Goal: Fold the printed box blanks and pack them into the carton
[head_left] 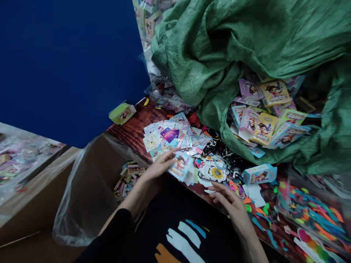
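Fingers (168, 157) of our left hand (155, 168) pinch narrowly on a printed card packet (180, 166), long axis toward 1 o'clock; our right hand (229, 204), farther off at 4 o'clock, spreads its fingers wide above the tabletop (131, 122).

a green woven sack (219, 47) slumps on the wooden table (128, 124) beside a blue panel (65, 65).
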`<act>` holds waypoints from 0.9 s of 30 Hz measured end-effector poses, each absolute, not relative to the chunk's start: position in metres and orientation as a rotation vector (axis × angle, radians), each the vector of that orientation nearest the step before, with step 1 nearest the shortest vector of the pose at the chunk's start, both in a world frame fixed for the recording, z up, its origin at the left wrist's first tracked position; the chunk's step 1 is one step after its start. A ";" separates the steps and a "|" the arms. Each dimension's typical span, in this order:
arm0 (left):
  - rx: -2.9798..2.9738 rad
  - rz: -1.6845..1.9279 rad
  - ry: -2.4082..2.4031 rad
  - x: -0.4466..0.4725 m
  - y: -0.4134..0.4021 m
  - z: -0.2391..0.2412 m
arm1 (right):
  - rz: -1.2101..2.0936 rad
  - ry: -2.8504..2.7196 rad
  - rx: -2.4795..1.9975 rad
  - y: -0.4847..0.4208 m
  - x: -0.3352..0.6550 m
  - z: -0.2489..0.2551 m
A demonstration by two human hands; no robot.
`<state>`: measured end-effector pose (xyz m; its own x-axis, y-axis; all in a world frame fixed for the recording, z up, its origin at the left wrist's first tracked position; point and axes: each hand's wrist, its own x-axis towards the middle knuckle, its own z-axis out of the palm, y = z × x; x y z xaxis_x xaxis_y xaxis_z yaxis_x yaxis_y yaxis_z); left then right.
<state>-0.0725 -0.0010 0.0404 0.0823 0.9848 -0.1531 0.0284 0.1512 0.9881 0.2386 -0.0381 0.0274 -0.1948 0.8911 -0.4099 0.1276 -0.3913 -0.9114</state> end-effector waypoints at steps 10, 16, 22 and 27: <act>0.548 1.816 1.994 -0.145 0.061 -0.012 | 1.811 -1.172 -1.495 -0.038 0.223 0.025; 0.806 1.736 1.829 -0.051 0.110 -0.023 | 1.847 -1.202 -1.465 -0.038 0.213 0.022; 0.937 1.695 1.629 -0.006 0.136 -0.007 | 1.854 -1.218 -1.463 -0.040 0.215 0.019; 0.877 1.717 1.540 -0.032 0.133 -0.008 | 1.837 -1.189 -1.465 -0.040 0.221 0.016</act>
